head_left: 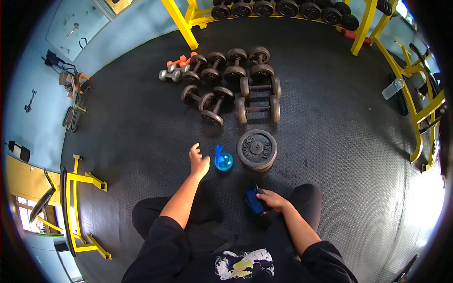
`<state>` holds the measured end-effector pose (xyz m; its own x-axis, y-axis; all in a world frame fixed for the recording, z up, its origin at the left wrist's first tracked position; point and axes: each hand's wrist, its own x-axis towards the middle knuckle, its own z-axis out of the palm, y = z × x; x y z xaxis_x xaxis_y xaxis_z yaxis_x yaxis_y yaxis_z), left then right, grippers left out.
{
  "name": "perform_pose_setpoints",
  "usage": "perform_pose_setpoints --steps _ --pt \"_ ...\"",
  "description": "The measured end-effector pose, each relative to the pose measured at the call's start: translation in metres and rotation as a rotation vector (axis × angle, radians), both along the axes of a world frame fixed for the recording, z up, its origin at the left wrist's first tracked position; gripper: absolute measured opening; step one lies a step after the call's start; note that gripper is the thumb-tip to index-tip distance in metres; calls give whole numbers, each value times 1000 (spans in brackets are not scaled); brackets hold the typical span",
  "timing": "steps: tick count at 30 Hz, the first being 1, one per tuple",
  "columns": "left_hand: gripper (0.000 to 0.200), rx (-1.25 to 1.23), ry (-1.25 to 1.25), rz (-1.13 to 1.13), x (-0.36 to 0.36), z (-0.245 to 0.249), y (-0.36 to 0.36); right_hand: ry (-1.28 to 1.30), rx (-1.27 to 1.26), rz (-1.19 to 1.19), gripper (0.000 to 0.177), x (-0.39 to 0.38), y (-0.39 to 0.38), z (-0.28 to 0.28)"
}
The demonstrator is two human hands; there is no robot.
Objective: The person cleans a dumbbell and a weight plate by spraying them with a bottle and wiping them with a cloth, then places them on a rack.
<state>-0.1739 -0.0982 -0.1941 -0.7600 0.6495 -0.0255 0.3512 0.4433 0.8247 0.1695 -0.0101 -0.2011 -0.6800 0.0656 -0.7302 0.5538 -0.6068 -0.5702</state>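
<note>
My left hand is held out over the floor with its fingers apart and nothing in it. Just to its right stands a blue spray bottle, seen from above; the hand and bottle look apart. My right hand grips a dark blue cloth between my crossed legs. A small dark piece sticks up by the thumb, too small to name. Ahead of the right hand lies a stack of round weight plates, the top one marked 14 KG.
Several dark dumbbells lie in rows beyond the plates, with small grey dumbbells and orange dumbbells at their left. A yellow dumbbell rack stands at the back. Yellow gym frames flank both sides. A clear bottle is at right.
</note>
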Motion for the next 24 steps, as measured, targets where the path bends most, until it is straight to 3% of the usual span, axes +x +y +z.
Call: perform_pose_setpoints --steps 3,6,7,9,11,13,14,15,17,18,19,21,23,24 --pt "102 -399 -103 -116 0 -9 -16 29 127 -101 33 5 -15 -23" --pt "126 -454 -86 -235 10 -15 -11 3 502 -184 38 4 -28 -18" --pt "126 -445 -85 -250 11 -17 -6 -20 523 -192 42 4 -31 10" --pt "128 -303 31 -317 13 -23 4 -114 800 -79 39 11 -40 14" --pt "125 -265 48 -297 9 -36 17 -144 850 -79 39 15 -47 28" --pt "118 -101 248 -524 3 -54 29 -186 889 -84 40 19 -54 45" --pt "98 -225 280 -550 15 -30 33 -194 842 -69 40 20 -50 55" --pt "98 -227 273 -564 16 -33 39 -197 796 -50 39 21 -49 59" --pt "79 -276 204 -562 14 -42 49 -218 840 -44 40 23 -50 51" --pt "56 -165 190 -545 16 -46 47 -226 884 -32 40 22 -52 48" --pt "56 -167 192 -545 17 -48 45 -223 882 -33 40 21 -52 46" --pt "41 166 305 -664 15 -51 44 -195 883 124 44 15 -47 45" --pt "31 160 218 -653 21 -26 43 -175 887 196 42 7 -47 45" --pt "30 -83 6 -691 24 3 42 -164 879 259 40 2 -50 44"
